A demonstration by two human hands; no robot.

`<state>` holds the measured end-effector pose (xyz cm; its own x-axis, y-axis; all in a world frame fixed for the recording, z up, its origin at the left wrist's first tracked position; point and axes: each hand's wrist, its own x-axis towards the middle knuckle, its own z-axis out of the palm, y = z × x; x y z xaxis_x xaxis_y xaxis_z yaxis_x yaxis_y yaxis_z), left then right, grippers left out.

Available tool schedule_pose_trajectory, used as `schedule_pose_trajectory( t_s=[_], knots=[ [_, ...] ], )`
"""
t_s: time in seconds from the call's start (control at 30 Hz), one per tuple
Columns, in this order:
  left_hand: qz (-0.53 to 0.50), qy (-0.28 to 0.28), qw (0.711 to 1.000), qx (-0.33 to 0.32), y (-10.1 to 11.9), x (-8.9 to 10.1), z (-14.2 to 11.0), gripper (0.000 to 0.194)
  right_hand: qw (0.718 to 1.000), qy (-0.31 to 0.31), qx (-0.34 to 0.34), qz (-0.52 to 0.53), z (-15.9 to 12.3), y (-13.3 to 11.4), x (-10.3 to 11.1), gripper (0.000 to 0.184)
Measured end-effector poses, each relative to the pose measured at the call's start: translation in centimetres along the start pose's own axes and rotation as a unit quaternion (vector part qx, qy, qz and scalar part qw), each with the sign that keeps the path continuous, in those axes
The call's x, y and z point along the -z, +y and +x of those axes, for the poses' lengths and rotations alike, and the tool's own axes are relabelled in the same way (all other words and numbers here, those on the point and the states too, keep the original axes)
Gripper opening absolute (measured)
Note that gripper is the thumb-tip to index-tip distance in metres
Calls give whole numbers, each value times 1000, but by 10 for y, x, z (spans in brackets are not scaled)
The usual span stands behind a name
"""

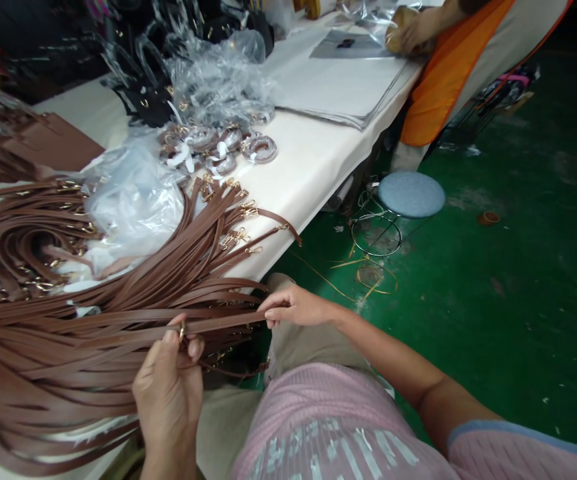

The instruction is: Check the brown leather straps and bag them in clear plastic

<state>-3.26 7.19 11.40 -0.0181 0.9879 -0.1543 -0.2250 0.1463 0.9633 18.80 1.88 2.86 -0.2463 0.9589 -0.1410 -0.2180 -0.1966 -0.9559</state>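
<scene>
Brown strap [218,325] stretches taut at the desk's [313,160] near edge: left hand [168,393] fingers [171,337] pinch it at its gold buckle [182,329], right hand [296,308] fingers [272,313] closed on its right end.

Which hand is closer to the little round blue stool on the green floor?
The right hand. It pinches a brown strap just below and left of the stool. The left hand grips the same strap farther left, lower down.
</scene>
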Motion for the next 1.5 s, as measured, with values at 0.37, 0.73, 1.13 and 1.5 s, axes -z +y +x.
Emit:
schedule_pose_trajectory(
  t_s=[0.37, 0.73, 1.13, 1.5],
  knots=[
    [61, -163, 983, 59, -10, 2, -20, 39, 999, -7, 6, 40, 12, 4, -4, 48],
    [391, -128, 895, -174, -17, -2, -20, 29, 929, 205, 166, -258, -7, -46, -43, 35],
    [337, -278, 894, -100, -39, -16, -25, 35, 973, 225, 40, 26, -21, -27, -44, 42],
    [161, -253, 921, 248, -35, -6, -19, 50, 962, 186, 11, 202, -25, -13, -31, 46]
  ],
)
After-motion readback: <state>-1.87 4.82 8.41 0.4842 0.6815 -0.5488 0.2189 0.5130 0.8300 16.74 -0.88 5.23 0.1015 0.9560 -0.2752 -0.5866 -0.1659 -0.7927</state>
